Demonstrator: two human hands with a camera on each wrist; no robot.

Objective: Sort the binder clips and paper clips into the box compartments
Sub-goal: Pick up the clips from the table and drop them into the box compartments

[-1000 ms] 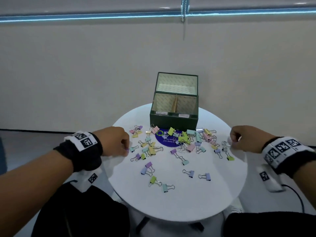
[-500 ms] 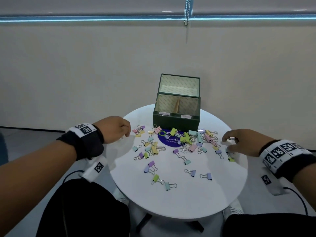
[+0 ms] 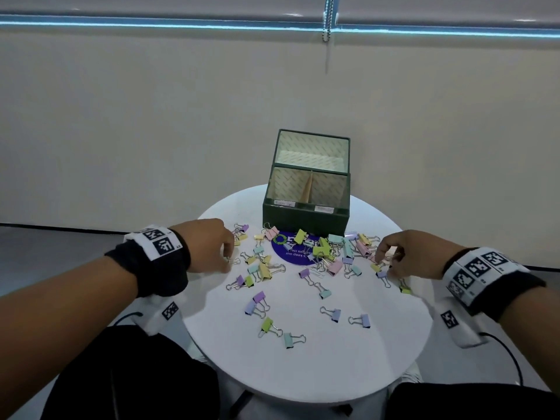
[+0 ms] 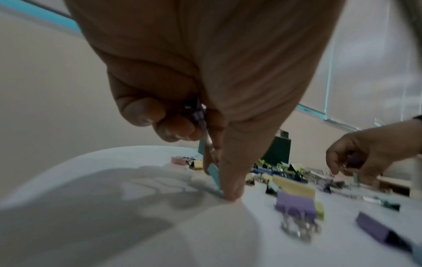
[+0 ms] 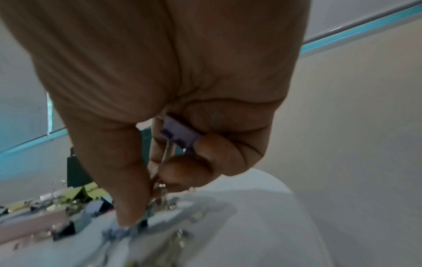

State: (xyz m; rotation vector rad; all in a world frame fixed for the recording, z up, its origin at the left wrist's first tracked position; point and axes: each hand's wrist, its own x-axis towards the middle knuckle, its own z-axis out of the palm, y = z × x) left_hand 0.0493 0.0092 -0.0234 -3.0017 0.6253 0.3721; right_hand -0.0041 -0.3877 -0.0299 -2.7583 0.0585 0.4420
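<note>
Pastel binder clips (image 3: 315,253) lie scattered on the round white table (image 3: 333,359) between the two hands, thickest just in front of the green box (image 3: 306,215). The left hand (image 3: 209,245) has its fingers curled round a purple clip (image 4: 199,115) while thumb and forefinger pinch a blue clip (image 4: 214,173) against the tabletop. The right hand (image 3: 406,253) holds a lilac clip (image 5: 180,133) in curled fingers, its thumb pressing on a clip on the table.
</note>
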